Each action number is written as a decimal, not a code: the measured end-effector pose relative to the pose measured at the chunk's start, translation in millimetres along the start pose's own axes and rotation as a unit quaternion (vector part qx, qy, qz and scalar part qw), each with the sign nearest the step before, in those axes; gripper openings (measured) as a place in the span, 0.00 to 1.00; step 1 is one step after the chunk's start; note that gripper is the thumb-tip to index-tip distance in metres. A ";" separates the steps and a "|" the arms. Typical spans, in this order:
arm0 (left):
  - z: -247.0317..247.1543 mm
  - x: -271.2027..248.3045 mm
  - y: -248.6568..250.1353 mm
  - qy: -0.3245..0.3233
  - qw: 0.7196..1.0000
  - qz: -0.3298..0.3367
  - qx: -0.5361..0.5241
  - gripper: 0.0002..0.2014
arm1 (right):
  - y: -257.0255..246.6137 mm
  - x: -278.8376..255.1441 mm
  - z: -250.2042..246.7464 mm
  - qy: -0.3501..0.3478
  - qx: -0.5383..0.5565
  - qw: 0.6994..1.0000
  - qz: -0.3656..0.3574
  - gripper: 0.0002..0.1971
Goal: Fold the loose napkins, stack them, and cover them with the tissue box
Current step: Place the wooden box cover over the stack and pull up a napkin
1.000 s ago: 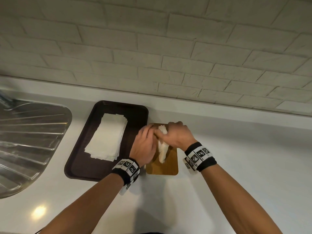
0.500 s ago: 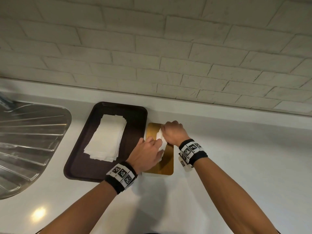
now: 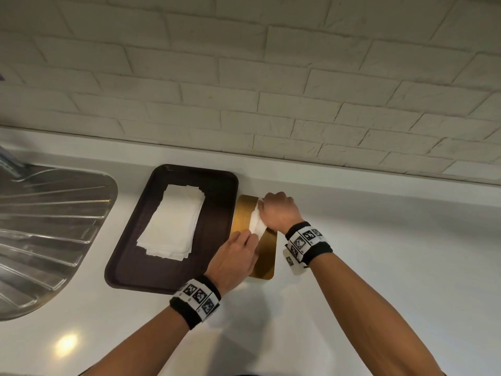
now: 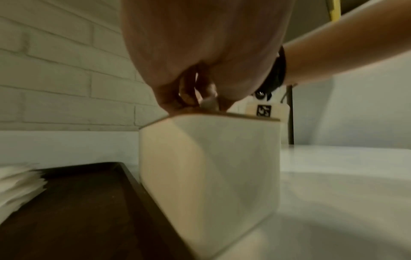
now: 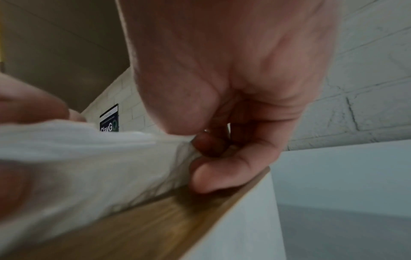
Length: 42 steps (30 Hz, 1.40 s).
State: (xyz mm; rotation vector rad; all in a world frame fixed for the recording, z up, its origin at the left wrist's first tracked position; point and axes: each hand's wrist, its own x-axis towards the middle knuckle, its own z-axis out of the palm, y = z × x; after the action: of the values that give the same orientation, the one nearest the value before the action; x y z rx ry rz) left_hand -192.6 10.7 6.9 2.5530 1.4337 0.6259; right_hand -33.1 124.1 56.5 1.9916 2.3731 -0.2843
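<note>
Now both hands [image 3: 279, 213] [image 3: 233, 260] pinch napkin [image 3: 257, 225] atop tissue box [image 3: 267, 256]; wall sign [image 5: 109, 119] reads "ClayG".

Tray [image 3: 122, 267] just left of tissue box [image 3: 267, 256] — counter [image 3: 379, 267] right open

A stack of folded white paper napkins [image 3: 170, 222] lies on the left. The white, wooden-topped tissue box [image 3: 264, 256] stands right of it, a crumpled white tissue [image 3: 256, 222] on top.

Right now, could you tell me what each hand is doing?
Left hand: pinches the near end of the napkin.
Right hand: grips its far end, on the box.
</note>
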 end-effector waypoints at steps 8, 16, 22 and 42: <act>-11.7 8.8 13.1 0.054 0.991 -0.075 -0.093 0.21 | 5.6 -1.5 -13.5 0.031 0.114 0.990 0.075 0.37; -3.3 3.4 19.6 -0.012 0.995 -0.088 0.034 0.13 | -19.6 -9.4 -17.9 -0.029 0.005 0.994 -0.105 0.31; -7.6 7.4 26.5 0.018 0.996 -0.088 -0.004 0.06 | -15.5 -8.3 -12.8 0.078 0.003 0.994 -0.077 0.17; -36.6 4.3 45.9 0.008 0.974 -0.209 -0.083 0.13 | -10.3 11.0 -96.7 -0.071 -0.193 0.907 -0.368 0.26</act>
State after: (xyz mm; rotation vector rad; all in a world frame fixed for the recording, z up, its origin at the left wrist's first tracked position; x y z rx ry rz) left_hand -170.2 -12.8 56.0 2.0353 1.7660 0.6605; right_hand -36.1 148.6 151.3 0.8306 2.6999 0.0373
